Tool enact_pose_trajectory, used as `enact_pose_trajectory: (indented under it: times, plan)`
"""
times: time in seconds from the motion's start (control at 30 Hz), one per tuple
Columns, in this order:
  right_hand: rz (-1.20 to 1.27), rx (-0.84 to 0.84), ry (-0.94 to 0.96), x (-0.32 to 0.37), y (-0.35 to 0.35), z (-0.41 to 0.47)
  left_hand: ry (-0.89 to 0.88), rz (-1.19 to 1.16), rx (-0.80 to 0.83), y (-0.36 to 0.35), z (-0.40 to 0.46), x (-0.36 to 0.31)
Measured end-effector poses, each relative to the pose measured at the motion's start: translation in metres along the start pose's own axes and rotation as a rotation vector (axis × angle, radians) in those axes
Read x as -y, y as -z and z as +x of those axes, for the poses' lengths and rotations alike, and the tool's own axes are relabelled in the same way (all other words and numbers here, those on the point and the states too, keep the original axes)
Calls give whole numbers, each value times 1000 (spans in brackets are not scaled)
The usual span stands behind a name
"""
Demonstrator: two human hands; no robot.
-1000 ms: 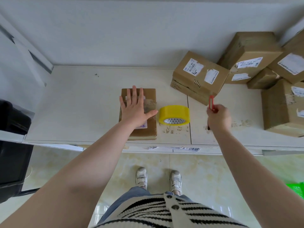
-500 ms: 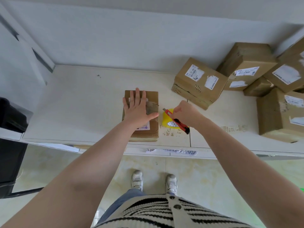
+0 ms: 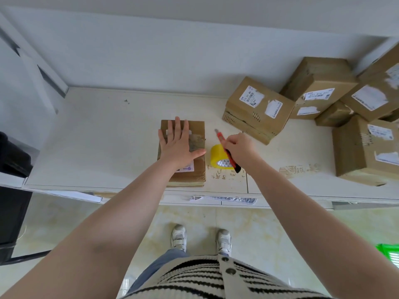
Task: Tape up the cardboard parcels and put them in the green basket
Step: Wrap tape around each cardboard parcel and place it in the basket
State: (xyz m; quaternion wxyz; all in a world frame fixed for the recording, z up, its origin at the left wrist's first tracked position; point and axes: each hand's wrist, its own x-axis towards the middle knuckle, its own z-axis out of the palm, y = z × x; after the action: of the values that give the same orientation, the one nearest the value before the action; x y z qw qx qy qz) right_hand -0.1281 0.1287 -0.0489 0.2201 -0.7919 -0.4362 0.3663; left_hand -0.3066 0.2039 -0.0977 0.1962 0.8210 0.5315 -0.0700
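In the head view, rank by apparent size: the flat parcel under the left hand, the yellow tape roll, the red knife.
1. Flat parcel, clearly largest.
2. Yellow tape roll and red knife: unsure, since the right hand hides part of each.

Partly legible digits, something like "575 001", on the white label (image 3: pixel 251 96) of the nearest stacked box (image 3: pixel 260 108). Digits resembling "841 816 021" on the label (image 3: pixel 319 94) of the box behind (image 3: pixel 319 87). All other labels too blurred to read.
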Motion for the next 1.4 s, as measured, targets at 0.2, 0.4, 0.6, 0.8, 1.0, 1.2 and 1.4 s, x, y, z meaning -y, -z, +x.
enact_pose_trajectory:
  times: [0.2, 0.4, 0.6, 0.8, 1.0, 1.2, 1.4]
  plan:
    - [379, -303, -224, -71, 18, -1, -5, -2, -9, -3, 2, 1]
    - [-109, -179, -360, -123, 17, 6, -5, 1, 0, -4, 3, 2]
    - [-207, -42, 208, -34, 17, 33, -3, 1, -2, -4, 3, 2]
    - [-502, 516, 180, 13, 2, 47, 5, 6, -5, -4, 3, 2]
    - [-421, 547, 165, 10, 5, 47, -9, 9, -15, -5, 4, 3]
    - [-303, 446, 137, 4, 2, 37, 0, 4, -18, -5, 5, 2]
    - [-16, 321, 58, -21, 35, -2, -21, 72, -76, 0, -6, -7]
